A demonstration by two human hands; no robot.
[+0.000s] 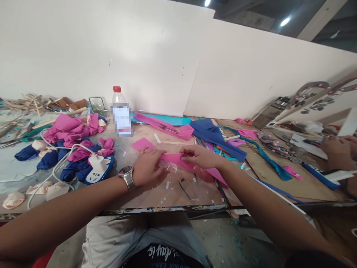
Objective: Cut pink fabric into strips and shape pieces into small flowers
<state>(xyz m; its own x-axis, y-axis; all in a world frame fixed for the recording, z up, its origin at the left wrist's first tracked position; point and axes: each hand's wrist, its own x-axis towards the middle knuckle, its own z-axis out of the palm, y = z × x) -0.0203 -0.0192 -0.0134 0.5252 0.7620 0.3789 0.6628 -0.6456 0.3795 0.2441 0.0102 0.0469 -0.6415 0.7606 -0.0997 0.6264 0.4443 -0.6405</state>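
Stretching over the table (156,198), a pink strip (173,159) runs between the left hand (149,165), half open, its grip unclear, and the right hand (201,156), thumb and fingers pinching it — spaced apart, presumably, to keep the strip flat.

We hold our left arm (83,203) out from eight o'clock, the left hand (146,167) palm down, fingers loosely bent. Our right arm (256,203) extends from four o'clock, the right hand (200,156) pointing toward nine, fingers curled close to the thumb (the two hands lie near each other).
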